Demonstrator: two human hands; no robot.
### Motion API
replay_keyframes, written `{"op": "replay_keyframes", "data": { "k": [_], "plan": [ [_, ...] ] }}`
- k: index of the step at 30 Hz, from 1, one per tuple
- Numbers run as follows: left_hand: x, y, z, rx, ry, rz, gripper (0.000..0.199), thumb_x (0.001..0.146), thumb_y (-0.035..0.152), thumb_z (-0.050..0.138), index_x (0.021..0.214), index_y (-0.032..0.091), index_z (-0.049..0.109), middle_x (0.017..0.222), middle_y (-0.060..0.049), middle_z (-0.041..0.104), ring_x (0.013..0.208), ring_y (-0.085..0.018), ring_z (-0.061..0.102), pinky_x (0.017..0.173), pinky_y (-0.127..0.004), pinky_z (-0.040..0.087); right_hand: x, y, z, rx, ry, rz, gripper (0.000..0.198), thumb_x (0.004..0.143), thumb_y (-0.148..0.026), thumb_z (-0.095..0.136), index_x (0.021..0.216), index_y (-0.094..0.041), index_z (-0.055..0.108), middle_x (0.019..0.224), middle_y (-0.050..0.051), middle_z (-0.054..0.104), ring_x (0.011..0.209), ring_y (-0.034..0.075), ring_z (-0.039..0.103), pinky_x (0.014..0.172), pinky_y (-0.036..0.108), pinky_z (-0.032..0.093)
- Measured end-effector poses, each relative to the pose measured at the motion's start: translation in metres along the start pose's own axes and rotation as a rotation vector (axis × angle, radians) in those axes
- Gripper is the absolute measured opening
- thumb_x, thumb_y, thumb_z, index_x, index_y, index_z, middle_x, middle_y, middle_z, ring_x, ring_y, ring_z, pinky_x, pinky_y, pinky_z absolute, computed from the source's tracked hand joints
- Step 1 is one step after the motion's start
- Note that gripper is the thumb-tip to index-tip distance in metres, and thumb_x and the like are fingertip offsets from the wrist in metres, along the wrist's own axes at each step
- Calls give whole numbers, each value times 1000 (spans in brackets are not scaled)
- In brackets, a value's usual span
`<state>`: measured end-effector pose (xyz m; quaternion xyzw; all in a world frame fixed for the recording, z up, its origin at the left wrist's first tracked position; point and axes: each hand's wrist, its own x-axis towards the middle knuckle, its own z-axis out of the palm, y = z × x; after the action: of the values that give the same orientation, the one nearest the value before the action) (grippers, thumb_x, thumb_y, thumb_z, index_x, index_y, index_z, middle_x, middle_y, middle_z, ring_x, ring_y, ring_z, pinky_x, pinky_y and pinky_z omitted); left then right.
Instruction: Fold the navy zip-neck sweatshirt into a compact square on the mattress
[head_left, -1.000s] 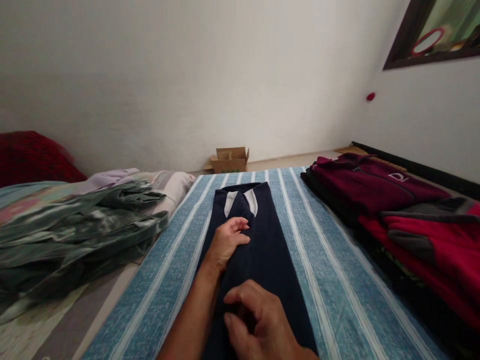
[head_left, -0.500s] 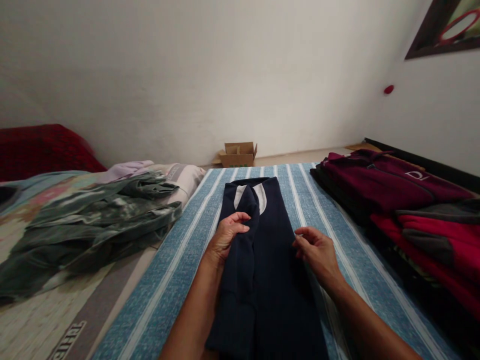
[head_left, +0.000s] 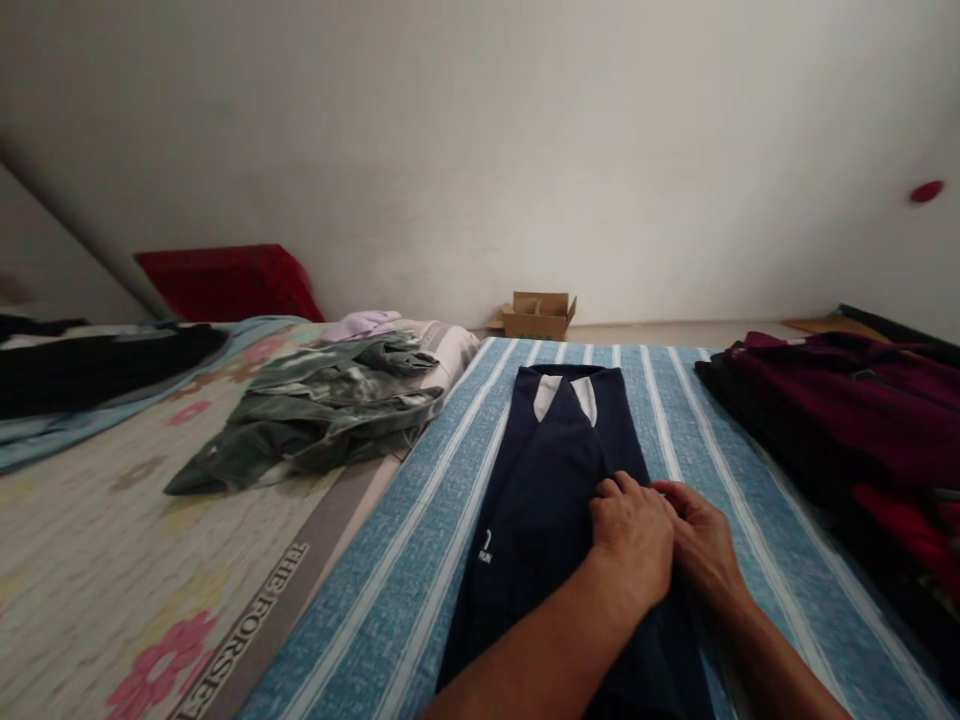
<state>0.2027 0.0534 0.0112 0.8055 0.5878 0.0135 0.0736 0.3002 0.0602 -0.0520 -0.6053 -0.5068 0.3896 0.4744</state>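
A navy garment with two white patches near its far end and a small white print on its left side lies folded long and narrow in front of me. My left hand reaches across it, fingers curled on the cloth at its right edge. Close against it, my right hand is bent at the same edge, its fingers closed on the fabric and partly hidden behind the left hand. My left forearm covers the near part of the garment.
Blue-and-white striped cloth lies under the garment. At right is a pile of dark and maroon clothes. Crumpled grey-green clothing rests on the flowered bedding at left. A cardboard box stands by the wall.
My left hand has moved right from the garment's left flap to its right edge, beside my right hand. The flap now lies further across. The view has turned left.
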Motion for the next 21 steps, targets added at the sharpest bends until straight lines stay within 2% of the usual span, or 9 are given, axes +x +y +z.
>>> {"op": "replay_keyframes", "data": {
  "k": [2, 4, 6, 9, 11, 14, 17, 21],
  "plan": [
    [-2, 8, -1, 27, -33, -18, 43, 76, 21, 54, 116, 5, 55, 120, -28, 48, 101, -39, 52, 67, -45, 49, 0, 1, -1, -8, -7, -3, 41, 70, -50, 57, 92, -15, 62, 66, 3, 64, 64, 21, 60, 58, 30, 45],
    [0, 3, -9, -23, -50, -9, 41, 76, 21, 53, 114, 6, 56, 115, -25, 52, 99, -36, 54, 70, -43, 49, 0, 1, -1, -26, -23, -5, 41, 70, -48, 56, 94, -15, 62, 66, 2, 65, 64, 22, 60, 58, 30, 45],
    [2, -14, -24, -87, -19, -20, 37, 78, 22, 50, 112, 9, 56, 110, -21, 56, 98, -31, 56, 74, -39, 48, 0, 2, 0, -61, -23, -9, 41, 70, -48, 56, 95, -16, 63, 70, 3, 66, 66, 22, 62, 60, 31, 46],
    [-7, -52, -46, -72, 83, -146, 32, 81, 27, 49, 108, 11, 56, 104, -19, 59, 101, -30, 56, 79, -39, 46, 0, 4, 2, -102, 0, -21, 42, 71, -49, 55, 96, -17, 64, 74, 5, 68, 68, 23, 63, 60, 31, 46],
    [-23, -78, -55, -47, 68, -204, 31, 82, 33, 49, 104, 12, 57, 101, -18, 61, 98, -30, 58, 80, -39, 45, 1, 5, 2, -109, 0, -34, 42, 72, -50, 54, 97, -17, 64, 76, 5, 68, 68, 23, 63, 60, 31, 46],
    [-57, -105, -58, -49, -26, -306, 33, 81, 40, 48, 99, 13, 57, 95, -16, 64, 91, -31, 61, 76, -39, 45, 2, 4, 3, -153, 7, -43, 43, 71, -51, 53, 96, -18, 65, 76, 5, 68, 71, 24, 63, 62, 32, 46],
    [-88, -117, -53, -99, -119, -387, 34, 80, 44, 48, 96, 16, 56, 92, -13, 66, 88, -28, 63, 71, -34, 44, 2, 1, 3, -194, 8, -48, 44, 71, -51, 51, 96, -17, 64, 76, 5, 67, 72, 23, 62, 65, 32, 45],
    [-110, -121, -44, -107, -61, -530, 34, 79, 45, 47, 95, 16, 55, 90, -11, 66, 87, -25, 62, 67, -30, 41, 0, -2, 2, -210, -6, -41, 45, 71, -50, 49, 97, -17, 63, 77, 4, 67, 74, 23, 62, 68, 32, 44]
  ]
}}
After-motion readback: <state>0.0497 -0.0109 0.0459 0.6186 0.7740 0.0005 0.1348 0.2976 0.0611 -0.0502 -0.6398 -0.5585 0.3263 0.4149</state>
